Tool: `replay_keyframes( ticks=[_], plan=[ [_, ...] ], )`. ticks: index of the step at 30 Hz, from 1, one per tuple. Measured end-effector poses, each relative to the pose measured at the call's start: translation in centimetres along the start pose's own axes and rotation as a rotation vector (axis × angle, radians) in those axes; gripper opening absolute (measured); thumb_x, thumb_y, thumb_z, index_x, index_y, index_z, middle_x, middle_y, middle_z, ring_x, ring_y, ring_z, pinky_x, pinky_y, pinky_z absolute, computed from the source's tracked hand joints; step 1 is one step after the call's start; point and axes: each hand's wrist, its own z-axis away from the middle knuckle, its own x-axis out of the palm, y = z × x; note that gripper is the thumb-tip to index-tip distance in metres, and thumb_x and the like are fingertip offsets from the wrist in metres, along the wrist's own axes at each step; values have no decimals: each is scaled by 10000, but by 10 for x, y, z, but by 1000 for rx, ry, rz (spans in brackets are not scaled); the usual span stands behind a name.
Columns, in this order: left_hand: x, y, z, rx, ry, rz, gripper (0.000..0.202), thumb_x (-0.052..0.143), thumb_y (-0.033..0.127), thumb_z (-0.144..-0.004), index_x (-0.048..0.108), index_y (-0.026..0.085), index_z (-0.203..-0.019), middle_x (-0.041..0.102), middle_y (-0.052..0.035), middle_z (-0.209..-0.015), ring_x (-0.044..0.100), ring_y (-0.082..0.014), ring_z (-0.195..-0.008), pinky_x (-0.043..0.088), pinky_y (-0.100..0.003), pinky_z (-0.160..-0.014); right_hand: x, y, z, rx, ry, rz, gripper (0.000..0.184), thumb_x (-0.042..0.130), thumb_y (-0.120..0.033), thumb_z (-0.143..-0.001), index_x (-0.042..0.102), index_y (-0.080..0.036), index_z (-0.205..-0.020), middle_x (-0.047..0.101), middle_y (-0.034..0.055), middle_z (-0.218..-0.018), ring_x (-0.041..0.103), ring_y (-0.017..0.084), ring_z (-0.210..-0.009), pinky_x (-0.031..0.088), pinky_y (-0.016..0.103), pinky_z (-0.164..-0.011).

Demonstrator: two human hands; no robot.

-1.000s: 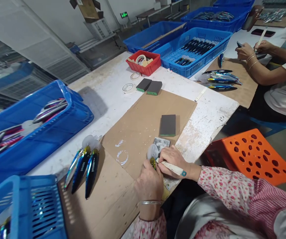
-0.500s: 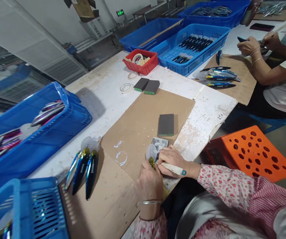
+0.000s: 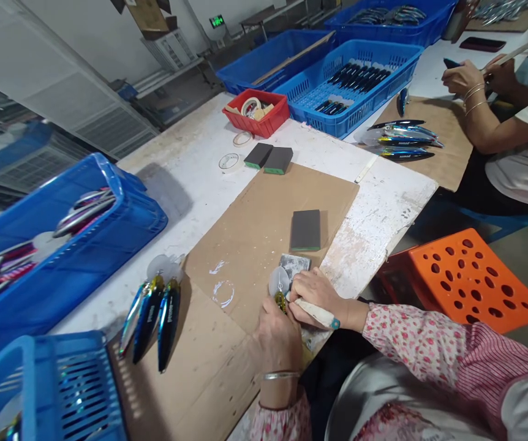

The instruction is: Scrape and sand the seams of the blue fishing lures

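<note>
My left hand is closed round a fishing lure, whose yellow nose and clear round lip poke out above the fingers; its body is mostly hidden. Pressed close beside it, my right hand grips a white-handled tool with a teal butt end. The tool's working tip is hidden near the lure's nose. Just beyond my hands lies a worn grey block, and past it a dark sanding block on the cardboard. To the left rest three lures with clear lips.
Blue crates with lures stand at left, and another blue crate at the back. Near a red box are two sanding blocks and tape rolls. An orange stool stands right; a co-worker's hands work beyond.
My right hand and the tool have shifted very slightly left against the lure. The co-worker's held piece has tilted. The whole view has moved a little.
</note>
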Motion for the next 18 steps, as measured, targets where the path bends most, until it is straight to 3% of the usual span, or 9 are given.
replay_keyframes(
  ticks=[12, 18],
  plan=[
    [-6, 2, 0, -10, -26, -2, 226, 439, 365, -926, 532, 160, -939, 654, -83, -756, 647, -212, -672, 290, -266, -507, -5, 3, 0, -83, -24, -123, 98, 512, -225, -767, 430, -202, -720, 500, -22, -678, 441, 150, -683, 242, 316, -678],
    [-4, 2, 0, -22, -2, -33, 214, 478, 379, -911, 528, 172, -888, 647, -58, -726, 638, -202, -643, 239, -263, -488, -3, 3, 2, 2, -10, -125, 107, 510, -241, -824, 432, -205, -760, 511, -12, -724, 474, 159, -720, 274, 312, -698]
  ],
)
